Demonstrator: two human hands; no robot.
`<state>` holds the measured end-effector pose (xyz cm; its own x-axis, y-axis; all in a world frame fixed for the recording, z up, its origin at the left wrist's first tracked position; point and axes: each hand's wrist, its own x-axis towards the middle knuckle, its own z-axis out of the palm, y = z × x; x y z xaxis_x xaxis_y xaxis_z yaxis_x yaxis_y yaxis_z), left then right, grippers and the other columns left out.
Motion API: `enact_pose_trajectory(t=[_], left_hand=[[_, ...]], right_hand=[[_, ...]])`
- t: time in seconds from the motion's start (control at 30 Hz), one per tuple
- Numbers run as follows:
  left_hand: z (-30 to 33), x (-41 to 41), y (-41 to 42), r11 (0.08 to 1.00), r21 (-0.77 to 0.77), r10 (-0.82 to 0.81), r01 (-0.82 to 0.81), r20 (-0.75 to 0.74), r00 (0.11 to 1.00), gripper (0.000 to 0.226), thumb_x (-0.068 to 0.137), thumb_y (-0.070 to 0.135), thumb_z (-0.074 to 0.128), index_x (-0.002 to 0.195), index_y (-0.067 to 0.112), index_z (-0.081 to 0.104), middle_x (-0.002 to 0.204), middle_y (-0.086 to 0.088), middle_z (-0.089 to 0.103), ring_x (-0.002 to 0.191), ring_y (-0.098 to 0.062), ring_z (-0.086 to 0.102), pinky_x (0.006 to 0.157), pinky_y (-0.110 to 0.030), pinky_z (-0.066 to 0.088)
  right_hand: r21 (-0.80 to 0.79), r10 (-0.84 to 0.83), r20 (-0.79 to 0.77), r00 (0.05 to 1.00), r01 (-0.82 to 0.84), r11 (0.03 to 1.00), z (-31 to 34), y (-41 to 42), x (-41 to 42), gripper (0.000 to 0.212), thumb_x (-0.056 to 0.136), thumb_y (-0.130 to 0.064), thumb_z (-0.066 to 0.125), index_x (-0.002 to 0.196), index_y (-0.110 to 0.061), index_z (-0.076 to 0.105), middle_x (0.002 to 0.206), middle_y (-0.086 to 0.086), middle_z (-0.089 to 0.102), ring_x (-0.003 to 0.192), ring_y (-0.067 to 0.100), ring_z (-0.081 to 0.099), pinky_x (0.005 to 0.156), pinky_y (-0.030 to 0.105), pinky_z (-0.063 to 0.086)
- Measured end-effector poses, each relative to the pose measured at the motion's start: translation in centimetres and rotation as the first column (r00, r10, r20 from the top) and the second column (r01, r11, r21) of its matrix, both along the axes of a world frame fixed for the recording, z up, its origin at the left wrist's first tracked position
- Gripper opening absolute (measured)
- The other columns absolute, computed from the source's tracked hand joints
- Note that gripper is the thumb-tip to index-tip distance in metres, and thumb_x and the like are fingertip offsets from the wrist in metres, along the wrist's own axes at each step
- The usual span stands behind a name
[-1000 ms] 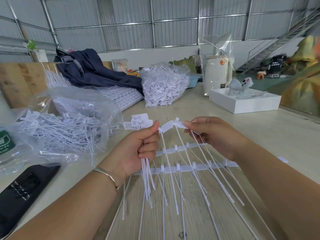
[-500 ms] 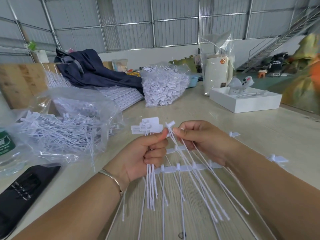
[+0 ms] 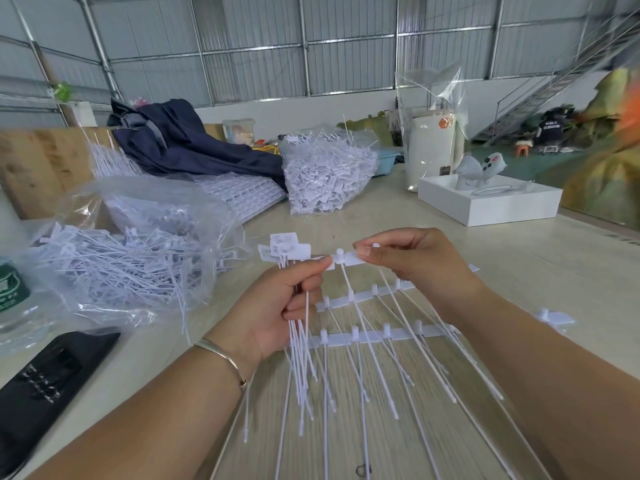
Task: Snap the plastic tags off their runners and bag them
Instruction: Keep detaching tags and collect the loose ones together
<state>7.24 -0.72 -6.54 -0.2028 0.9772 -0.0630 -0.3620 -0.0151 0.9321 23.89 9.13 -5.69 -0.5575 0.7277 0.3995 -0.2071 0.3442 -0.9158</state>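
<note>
Now mid-snap: right thumb and forefinger (image 3: 363, 251) pinched on the flat head of one white tag (image 3: 348, 259), left hand (image 3: 277, 308) clamped round a bundle of freed tags (image 3: 301, 341), its thumb tip against the same head. Below, two runner strips (image 3: 374, 336) on the wooden table (image 3: 519, 258), stems fanning toward the viewer. Next, probably: twist free, add to the bundle, then drop into the clear bag (image 3: 138, 258) at left, already part full.
</note>
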Motion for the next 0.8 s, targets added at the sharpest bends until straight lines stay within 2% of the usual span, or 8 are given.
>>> enact_pose_trajectory(t=[0.13,0.2,0.27,0.43,0.53,0.67,0.73,0.8], left_hand=[[-0.2,0.0,0.1,0.998,-0.015,0.063,-0.065,-0.079,0.995,0.014,0.071,0.018,0.069,0.058,0.020,0.067,0.047,0.008,0.034,0.031,-0.003,0.022,0.029,-0.015,0.014],[-0.1,0.1,0.0,0.997,-0.013,0.077,-0.079,-0.151,0.986,0.002,0.068,0.019,0.071,0.067,0.019,0.068,0.047,0.008,0.033,0.033,-0.004,0.021,0.032,-0.016,0.012],[0.0,0.1,-0.2,0.997,-0.028,0.065,-0.073,-0.216,0.974,0.004,0.066,0.017,0.072,0.069,0.018,0.069,0.046,0.008,0.030,0.034,-0.004,0.021,0.035,-0.017,0.012],[0.3,0.5,-0.4,0.987,-0.151,-0.101,0.063,-0.261,0.960,0.015,0.063,0.010,0.070,0.065,0.017,0.056,0.042,0.009,0.024,0.035,-0.005,0.018,0.031,-0.016,0.017],[0.3,0.7,-0.4,0.977,-0.194,-0.148,0.086,-0.333,0.931,0.025,0.069,0.003,0.065,0.070,0.017,0.045,0.041,0.009,0.022,0.033,-0.006,0.017,0.032,-0.015,0.016],[0.4,0.5,-0.2,0.983,-0.167,-0.005,-0.080,-0.458,0.889,0.041,0.066,0.000,0.066,0.056,0.023,0.034,0.045,0.006,0.021,0.035,-0.010,0.016,0.036,-0.013,0.016],[0.3,0.0,-0.1,0.980,-0.118,0.096,-0.159,-0.420,0.902,0.043,0.073,-0.002,0.064,0.055,0.023,0.035,0.046,0.006,0.021,0.036,-0.010,0.016,0.035,-0.014,0.016],[0.4,-0.4,-0.1,0.984,-0.079,0.125,-0.157,-0.314,0.941,0.043,0.080,-0.001,0.065,0.050,0.022,0.044,0.047,0.007,0.022,0.037,-0.008,0.018,0.034,-0.016,0.017]], right_hand=[[0.001,-0.004,0.059,0.998,0.004,1.000,0.2,0.0,0.0,0.009,0.076,-0.009,0.077,0.085,-0.009,0.078,0.067,-0.010,0.072,0.062,-0.005,0.063,0.058,0.004,0.042],[-0.019,-0.033,0.103,0.994,0.036,0.999,0.3,0.2,0.1,0.010,0.072,-0.010,0.079,0.082,-0.011,0.079,0.079,0.000,0.076,0.080,0.004,0.069,0.074,0.014,0.048],[-0.042,-0.059,0.141,0.988,0.065,0.997,0.5,0.3,0.2,0.011,0.067,-0.009,0.079,0.078,-0.009,0.079,0.080,0.005,0.075,0.085,0.012,0.069,0.083,0.023,0.049],[-0.035,-0.059,0.217,0.974,0.068,0.997,1.0,0.0,0.3,0.015,0.058,-0.004,0.070,0.069,0.006,0.073,0.059,0.013,0.052,0.050,0.005,0.044,0.049,0.012,0.036],[-0.029,-0.026,0.249,0.968,0.034,0.999,1.1,-0.4,0.2,0.006,0.059,0.002,0.065,0.058,0.001,0.071,0.056,0.010,0.059,0.052,0.005,0.050,0.051,0.011,0.040],[-0.001,-0.089,0.276,0.957,0.093,0.996,1.2,-0.2,0.2,0.020,0.060,0.006,0.063,0.045,-0.007,0.066,0.052,0.007,0.060,0.052,0.006,0.053,0.055,0.014,0.042],[-0.026,-0.124,0.212,0.969,0.133,0.991,1.3,0.4,0.5,0.019,0.061,0.007,0.063,0.048,-0.006,0.068,0.051,0.003,0.060,0.049,0.003,0.052,0.052,0.011,0.041],[-0.029,-0.151,0.152,0.977,0.157,0.987,1.3,0.7,0.8,0.008,0.067,0.002,0.068,0.063,-0.003,0.073,0.052,-0.004,0.061,0.048,-0.003,0.051,0.049,0.006,0.039]])
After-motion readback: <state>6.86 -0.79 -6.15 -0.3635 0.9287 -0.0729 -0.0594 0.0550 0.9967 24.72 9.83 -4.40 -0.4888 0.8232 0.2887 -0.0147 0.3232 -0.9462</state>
